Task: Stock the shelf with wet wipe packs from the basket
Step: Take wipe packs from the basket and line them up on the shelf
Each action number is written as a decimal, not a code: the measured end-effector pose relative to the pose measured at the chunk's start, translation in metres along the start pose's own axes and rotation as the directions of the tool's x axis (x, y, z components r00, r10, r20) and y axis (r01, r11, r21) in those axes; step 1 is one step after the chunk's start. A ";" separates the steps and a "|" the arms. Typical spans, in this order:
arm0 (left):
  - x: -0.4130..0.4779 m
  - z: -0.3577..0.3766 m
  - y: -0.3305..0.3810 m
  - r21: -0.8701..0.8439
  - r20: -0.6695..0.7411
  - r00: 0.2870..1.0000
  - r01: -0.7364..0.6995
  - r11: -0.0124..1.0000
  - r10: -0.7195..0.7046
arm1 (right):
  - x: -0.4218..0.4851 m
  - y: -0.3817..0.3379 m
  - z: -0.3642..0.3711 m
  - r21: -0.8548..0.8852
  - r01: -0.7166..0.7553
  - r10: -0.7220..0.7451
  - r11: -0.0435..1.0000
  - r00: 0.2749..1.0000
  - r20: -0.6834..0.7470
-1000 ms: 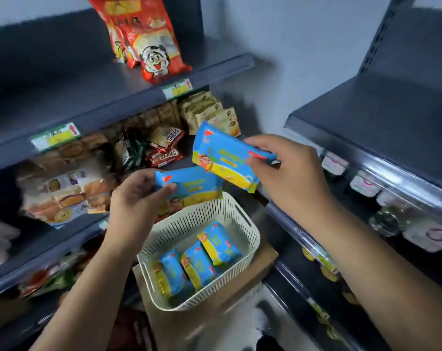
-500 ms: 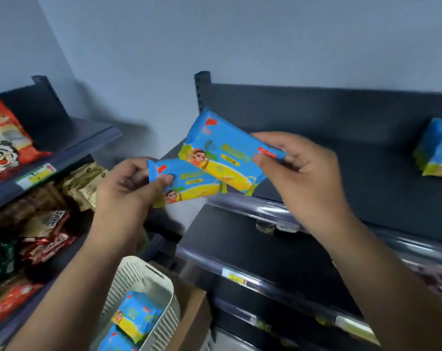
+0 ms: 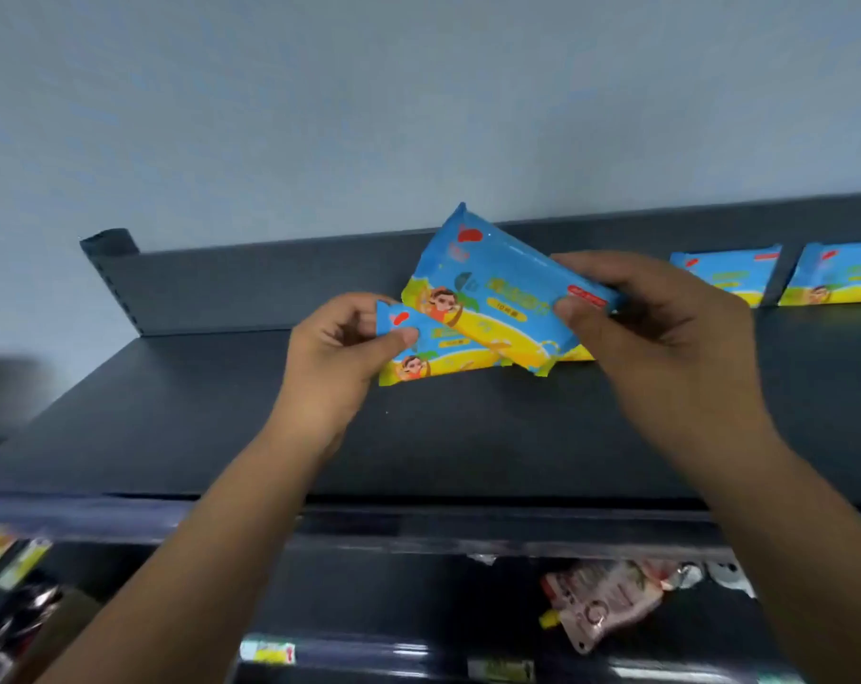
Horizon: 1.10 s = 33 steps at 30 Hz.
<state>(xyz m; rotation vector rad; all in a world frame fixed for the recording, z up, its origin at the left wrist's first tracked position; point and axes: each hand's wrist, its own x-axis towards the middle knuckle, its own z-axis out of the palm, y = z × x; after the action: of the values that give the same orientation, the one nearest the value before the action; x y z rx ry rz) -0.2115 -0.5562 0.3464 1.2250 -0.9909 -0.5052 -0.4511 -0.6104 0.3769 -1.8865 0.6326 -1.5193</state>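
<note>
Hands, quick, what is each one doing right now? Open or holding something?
Left hand: closed, pinching the lower wet wipe pack by its end.
Right hand: closed, pinching the upper wet wipe pack by its end.

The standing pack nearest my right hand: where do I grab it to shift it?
Probably its top edge, from above and in front. The pack stands on its long edge against the back panel, so its back is blocked while top and front are free; the right hand is nearest.
</note>
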 end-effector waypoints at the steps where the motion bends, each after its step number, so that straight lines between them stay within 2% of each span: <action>1: 0.006 0.020 -0.004 -0.011 0.031 0.999 0.013 1.000 -0.013 | 0.004 0.006 -0.016 -0.028 0.003 -0.003 1.000 1.000 -0.015; 4: 0.020 0.071 -0.015 -0.023 0.077 0.995 0.066 0.998 -0.064 | 0.017 0.022 -0.055 -0.080 0.000 -0.004 0.997 0.999 -0.047; 8: 0.036 0.117 -0.030 0.066 0.112 0.986 0.116 0.991 -0.123 | 0.028 0.039 -0.089 -0.118 -0.036 0.027 0.992 0.996 -0.081; 12: 0.041 0.134 -0.039 0.185 0.144 0.983 0.087 0.979 -0.115 | 0.031 0.056 -0.101 -0.140 -0.074 0.065 0.987 0.996 -0.067; 15: 0.041 0.137 -0.043 0.311 0.118 0.990 0.043 0.949 -0.083 | 0.034 0.066 -0.103 -0.156 -0.102 0.097 0.982 0.994 -0.042; 20: 0.043 0.135 -0.048 0.512 0.076 0.996 -0.079 0.856 0.047 | 0.046 0.078 -0.104 -0.245 -0.125 0.144 0.961 0.988 0.059; 28: 0.048 0.121 -0.047 0.580 0.119 0.988 -0.153 0.800 0.103 | 0.060 0.092 -0.094 -0.384 -0.111 0.210 0.916 0.952 0.225; 33: 0.056 0.112 -0.047 0.575 0.168 0.982 -0.173 0.800 0.092 | 0.062 0.104 -0.076 -0.479 -0.047 0.226 0.877 0.919 0.323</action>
<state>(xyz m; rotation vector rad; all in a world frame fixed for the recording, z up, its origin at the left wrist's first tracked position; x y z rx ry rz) -0.2692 -0.6747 0.3243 1.6722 -1.4016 -0.1601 -0.5092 -0.7385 0.3538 -2.3450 0.9914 -0.9254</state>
